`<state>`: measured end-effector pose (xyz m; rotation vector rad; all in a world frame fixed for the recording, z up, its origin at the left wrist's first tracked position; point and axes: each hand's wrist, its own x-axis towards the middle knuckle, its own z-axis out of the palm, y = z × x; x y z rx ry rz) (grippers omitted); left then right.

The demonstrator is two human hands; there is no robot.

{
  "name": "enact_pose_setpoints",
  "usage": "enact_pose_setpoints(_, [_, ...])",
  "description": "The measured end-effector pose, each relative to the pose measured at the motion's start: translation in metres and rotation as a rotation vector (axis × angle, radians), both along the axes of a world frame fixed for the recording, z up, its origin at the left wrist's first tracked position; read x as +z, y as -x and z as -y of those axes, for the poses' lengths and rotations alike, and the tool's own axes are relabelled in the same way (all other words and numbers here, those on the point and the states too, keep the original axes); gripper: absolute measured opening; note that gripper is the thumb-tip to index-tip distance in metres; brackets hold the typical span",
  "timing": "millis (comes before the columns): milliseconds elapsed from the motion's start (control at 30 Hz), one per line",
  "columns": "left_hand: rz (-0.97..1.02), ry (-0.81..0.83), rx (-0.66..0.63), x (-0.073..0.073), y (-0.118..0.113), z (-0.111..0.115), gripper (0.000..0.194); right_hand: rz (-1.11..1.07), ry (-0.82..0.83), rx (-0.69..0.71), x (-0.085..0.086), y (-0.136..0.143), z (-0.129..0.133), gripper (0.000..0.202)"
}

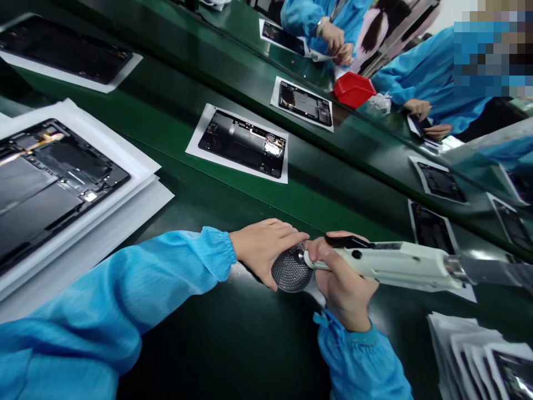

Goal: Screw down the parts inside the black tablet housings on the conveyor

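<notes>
My right hand (343,283) is wrapped round a pale electric screwdriver (400,264) with a black lever. The screwdriver lies nearly level, its tip end pointing left over a round metal dish (292,273) with a dimpled or perforated surface. My left hand (266,247) curves round the left and far side of this dish, thumb at the near rim and fingers along the back. The fingertips of both hands come close together above the dish. The screwdriver's bit and any small parts in the dish are too hard to make out.
At left, an opened tablet (54,178) rests on stacked white sheets. Another opened tablet (245,143) lies ahead on the green bench (175,216). Several more line the belt. A paper stack (466,344) stands at lower right. Co-workers in blue sleeves sit opposite, near a red bin (353,89).
</notes>
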<state>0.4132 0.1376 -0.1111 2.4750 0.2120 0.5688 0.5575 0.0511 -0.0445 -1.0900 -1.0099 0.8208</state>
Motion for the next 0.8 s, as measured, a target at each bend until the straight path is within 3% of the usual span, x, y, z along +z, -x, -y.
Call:
enact_pose_setpoints(300, [-0.004, 0.028, -0.009, 0.0052, -0.0003, -0.0005, 0.114, -0.027, 0.035, -0.045, -0.0010, 0.0004, -0.0016, 0.021])
enact_pose_setpoints(800, [0.029, 0.042, -0.006, 0.0010, 0.0007, -0.0013, 0.117, -0.065, 0.033, -0.037, -0.0058, 0.0007, -0.0024, 0.022])
